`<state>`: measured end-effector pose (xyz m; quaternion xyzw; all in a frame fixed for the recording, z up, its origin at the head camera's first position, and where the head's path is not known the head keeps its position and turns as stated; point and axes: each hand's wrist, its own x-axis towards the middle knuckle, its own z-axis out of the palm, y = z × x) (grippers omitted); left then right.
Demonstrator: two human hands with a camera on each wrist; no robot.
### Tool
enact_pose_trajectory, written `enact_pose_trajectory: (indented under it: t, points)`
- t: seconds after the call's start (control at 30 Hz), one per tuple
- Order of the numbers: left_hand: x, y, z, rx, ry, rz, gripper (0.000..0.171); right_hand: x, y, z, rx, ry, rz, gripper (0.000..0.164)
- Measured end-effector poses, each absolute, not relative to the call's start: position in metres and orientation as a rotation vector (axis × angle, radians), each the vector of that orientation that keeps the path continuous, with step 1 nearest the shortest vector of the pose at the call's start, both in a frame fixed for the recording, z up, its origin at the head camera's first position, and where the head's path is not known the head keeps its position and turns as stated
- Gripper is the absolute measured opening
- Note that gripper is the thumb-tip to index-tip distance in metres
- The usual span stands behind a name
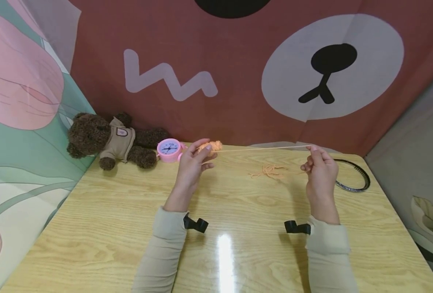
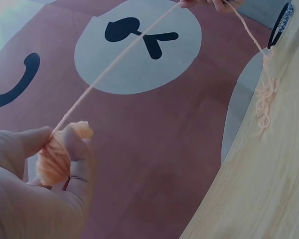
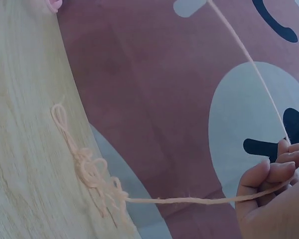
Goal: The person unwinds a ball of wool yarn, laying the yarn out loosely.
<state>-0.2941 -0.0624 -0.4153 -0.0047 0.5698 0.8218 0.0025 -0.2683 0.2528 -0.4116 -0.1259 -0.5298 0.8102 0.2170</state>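
My left hand (image 1: 191, 167) grips a small ball of orange yarn (image 1: 215, 146) between thumb and fingers, above the far part of the table. From the ball a strand (image 2: 117, 62) runs straight across to my right hand (image 1: 320, 171), which pinches it between thumb and forefinger. In the right wrist view, the strand passes through the curled fingers (image 3: 284, 172) and leads down to a loose tangle of yarn (image 3: 92, 174). That tangle lies on the table between the two hands, near the back edge.
A pink alarm clock (image 1: 168, 150) stands just left of my left hand. Beside it a brown teddy bear (image 1: 119, 140) in a beige shirt lies on its back. A dark headband (image 1: 366, 179) lies behind my right hand on the wooden table (image 1: 253, 211). A printed cloth (image 1: 238, 114) hangs behind.
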Motion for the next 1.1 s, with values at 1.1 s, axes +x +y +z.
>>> enact_pose_trajectory:
  t: [1.1]
  points:
    - [-0.300,-0.068,-0.414,-0.163,1.642,2.777,0.039,-0.269,0.274,-0.413,-0.418,-1.258,2.283,0.019]
